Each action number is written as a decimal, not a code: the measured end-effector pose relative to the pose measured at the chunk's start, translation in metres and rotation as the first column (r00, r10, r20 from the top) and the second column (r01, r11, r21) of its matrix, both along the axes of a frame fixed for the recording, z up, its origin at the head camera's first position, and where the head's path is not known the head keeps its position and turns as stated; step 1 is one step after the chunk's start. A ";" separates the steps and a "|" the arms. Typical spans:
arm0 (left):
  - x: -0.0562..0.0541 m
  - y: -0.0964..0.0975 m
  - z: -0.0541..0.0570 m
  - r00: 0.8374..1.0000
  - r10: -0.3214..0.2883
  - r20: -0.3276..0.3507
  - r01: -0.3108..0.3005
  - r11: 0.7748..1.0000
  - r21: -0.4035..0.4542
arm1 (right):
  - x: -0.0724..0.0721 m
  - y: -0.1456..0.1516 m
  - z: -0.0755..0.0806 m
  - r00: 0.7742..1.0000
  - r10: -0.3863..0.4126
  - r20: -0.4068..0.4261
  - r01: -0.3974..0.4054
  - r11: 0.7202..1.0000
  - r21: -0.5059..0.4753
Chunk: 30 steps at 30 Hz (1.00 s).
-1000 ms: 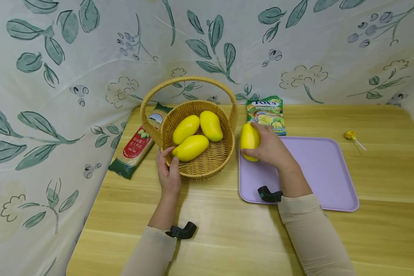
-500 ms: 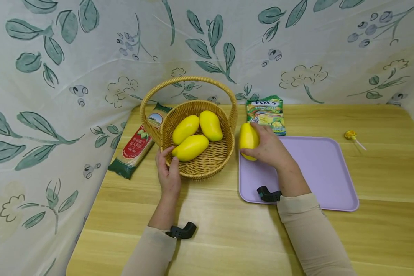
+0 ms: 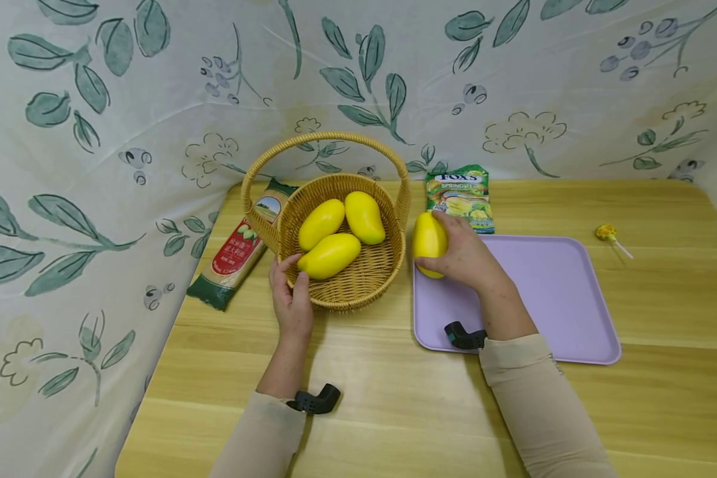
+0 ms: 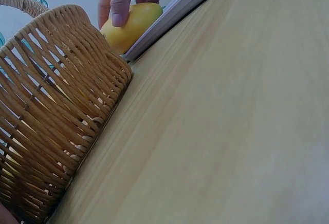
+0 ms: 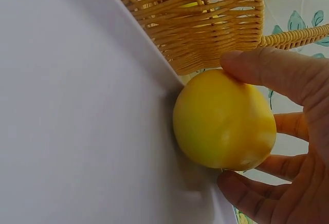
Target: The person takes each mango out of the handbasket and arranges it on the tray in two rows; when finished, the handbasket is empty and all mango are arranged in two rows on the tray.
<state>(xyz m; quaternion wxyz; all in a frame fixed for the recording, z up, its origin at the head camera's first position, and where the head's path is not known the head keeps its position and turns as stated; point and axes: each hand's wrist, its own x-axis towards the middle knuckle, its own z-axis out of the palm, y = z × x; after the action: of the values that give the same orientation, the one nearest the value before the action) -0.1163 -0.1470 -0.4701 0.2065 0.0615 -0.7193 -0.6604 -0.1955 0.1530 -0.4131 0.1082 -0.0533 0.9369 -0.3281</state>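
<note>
Yellow mango [image 3: 430, 242] in the right hand [image 3: 463, 249], and that's where the play is, over the basket-side edge of the tray [image 3: 544, 299]! Thumb one side, fingers spread round the other, clamped on the fruit; the right wrist view shows that grip nicely. Is it resting or just lifted? Cannot tell; the tray's rim is close beneath it.

Across the narrow gap stands the basket [image 3: 358, 302], upright, handle [image 3: 328, 137] arching high, with three mangoes [image 3: 330, 257] grouped inside. Left hand [image 3: 293, 305] is on its near-left side, a fingertip hooked over the rim, thumb by the outer wall, and it looks like a steadying hold.

So which step is this? Looks to me like a mango in transit between tray and basket, though which way these frames can't settle. Whichever it is, the next move calls for a firm grip on that smooth, rounded skin, height enough to clear both rims, a path that misses the handle, and a gentle letting-go. Bump the basket and those three could roll.

Further out, a sweets bag [image 3: 459, 199] lies just beyond the tray, a red packet [image 3: 239, 249] slants beside the basket, and a lollipop [image 3: 606, 232] sits apart on the wooden table [image 3: 370, 398].
</note>
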 end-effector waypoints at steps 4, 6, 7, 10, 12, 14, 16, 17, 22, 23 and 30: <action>0.000 0.000 0.000 1.000 0.000 -0.003 0.000 1.000 0.002 | 0.000 0.000 0.000 1.000 0.001 -0.006 -0.001 1.000 0.004; 0.000 0.000 -0.001 1.000 -0.001 -0.003 0.001 1.000 0.004 | 0.001 0.001 0.000 1.000 -0.001 -0.009 0.001 1.000 0.007; 0.000 0.000 -0.001 1.000 -0.003 -0.003 0.003 1.000 0.005 | 0.001 0.001 0.000 1.000 -0.002 -0.010 0.002 1.000 0.007; 0.000 0.000 -0.001 1.000 -0.007 -0.001 0.007 1.000 0.012 | 0.001 0.001 0.001 1.000 -0.008 -0.009 0.008 1.000 0.005; 0.000 0.000 0.000 1.000 -0.009 0.001 0.009 1.000 0.019 | 0.001 0.002 0.002 1.000 -0.011 -0.008 0.011 1.000 0.002; 0.000 0.000 0.000 1.000 -0.010 0.004 0.010 1.000 0.025 | 0.000 0.003 0.003 1.000 -0.013 -0.009 0.013 1.000 -0.001; -0.001 0.000 0.000 1.000 -0.009 0.007 0.009 1.000 0.029 | 0.000 0.003 0.003 1.000 -0.014 -0.011 0.014 1.000 -0.002; -0.001 0.000 0.000 1.000 -0.008 0.008 0.008 1.000 0.030 | 0.000 0.003 0.003 1.000 -0.014 -0.011 0.014 1.000 -0.001; -0.001 0.000 0.000 1.000 -0.005 0.015 0.005 1.000 0.019 | 0.000 0.002 0.002 0.999 -0.024 -0.033 0.024 1.000 -0.007; -0.001 0.000 0.000 1.000 -0.005 0.015 0.005 1.000 0.017 | 0.000 0.001 0.001 0.999 -0.026 -0.041 0.026 1.000 -0.012; 0.000 -0.001 0.000 1.000 -0.009 0.016 0.008 1.000 0.018 | 0.002 -0.003 0.001 0.997 -0.034 -0.064 0.032 0.999 -0.022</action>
<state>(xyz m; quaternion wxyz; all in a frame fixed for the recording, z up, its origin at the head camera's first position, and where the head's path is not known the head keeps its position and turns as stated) -0.1167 -0.1475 -0.4704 0.1974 0.0656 -0.7152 -0.6673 -0.1938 0.1505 -0.4124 0.0718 -0.0494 0.9371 -0.3379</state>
